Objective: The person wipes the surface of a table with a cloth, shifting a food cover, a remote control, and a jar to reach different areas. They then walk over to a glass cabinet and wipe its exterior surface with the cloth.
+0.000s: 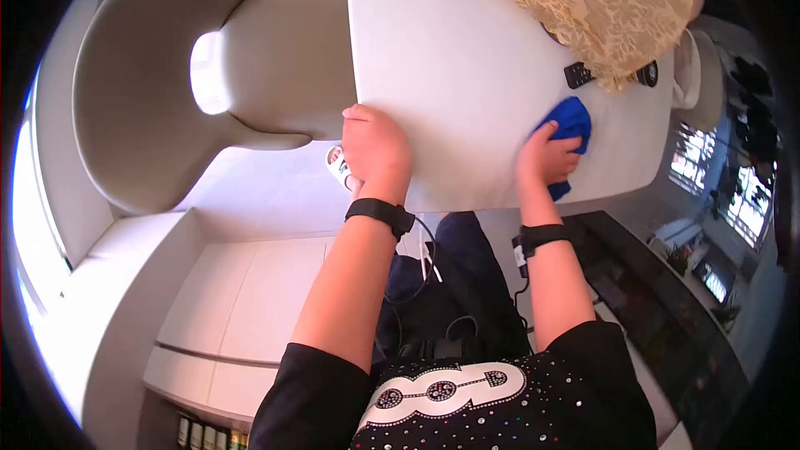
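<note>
My right hand (548, 157) presses a bunched blue cloth (573, 121) against the white table (450, 58), near its front right part. Some of the cloth sticks out beyond the fingers and below the palm. At the table's front left corner, my left hand (377, 148) is closed over the edge, its fingers mostly hidden from this angle. Black straps with cables circle both wrists.
A lace-edged golden tablecloth (617, 8) lies folded back over the table's far side. Beside it is a black remote control (578, 75). A taupe chair (142, 83) stands on the left, and a dark low cabinet (667, 283) is at right.
</note>
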`<state>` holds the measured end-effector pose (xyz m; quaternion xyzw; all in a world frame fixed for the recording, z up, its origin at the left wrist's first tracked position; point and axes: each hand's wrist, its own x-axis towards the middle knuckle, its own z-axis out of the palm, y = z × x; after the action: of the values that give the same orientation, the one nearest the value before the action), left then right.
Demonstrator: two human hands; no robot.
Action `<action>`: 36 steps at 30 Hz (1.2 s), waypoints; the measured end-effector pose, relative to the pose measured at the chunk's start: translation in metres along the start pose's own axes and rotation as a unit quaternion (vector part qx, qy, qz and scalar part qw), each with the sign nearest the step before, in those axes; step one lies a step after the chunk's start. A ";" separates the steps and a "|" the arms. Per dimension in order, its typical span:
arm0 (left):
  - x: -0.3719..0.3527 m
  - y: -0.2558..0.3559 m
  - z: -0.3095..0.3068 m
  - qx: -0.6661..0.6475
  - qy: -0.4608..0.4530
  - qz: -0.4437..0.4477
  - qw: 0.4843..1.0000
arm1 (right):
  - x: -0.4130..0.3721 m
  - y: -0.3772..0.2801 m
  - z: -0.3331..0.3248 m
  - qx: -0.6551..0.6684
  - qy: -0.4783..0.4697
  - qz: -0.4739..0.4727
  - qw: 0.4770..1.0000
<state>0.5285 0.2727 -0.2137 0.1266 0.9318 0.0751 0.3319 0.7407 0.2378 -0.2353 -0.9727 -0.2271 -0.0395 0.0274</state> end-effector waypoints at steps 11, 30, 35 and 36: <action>-0.001 0.006 0.007 -0.002 -0.011 -0.043 0.999 | -0.095 -0.035 0.003 0.031 0.048 -0.074 0.996; 0.021 -0.012 0.028 -0.098 0.024 -0.099 0.990 | 0.026 0.050 0.007 0.065 0.042 -0.195 0.978; 0.004 -0.003 0.023 0.033 0.062 -0.029 0.997 | 0.063 0.060 0.009 0.043 0.041 -0.163 0.985; -0.002 0.004 0.018 0.033 0.066 -0.054 0.996 | 0.072 0.061 0.006 0.041 0.029 -0.152 0.987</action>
<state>0.5422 0.2765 -0.2256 0.0821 0.9591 0.0342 0.2688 0.8325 0.2149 -0.2374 -0.9234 -0.3727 -0.0618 0.0674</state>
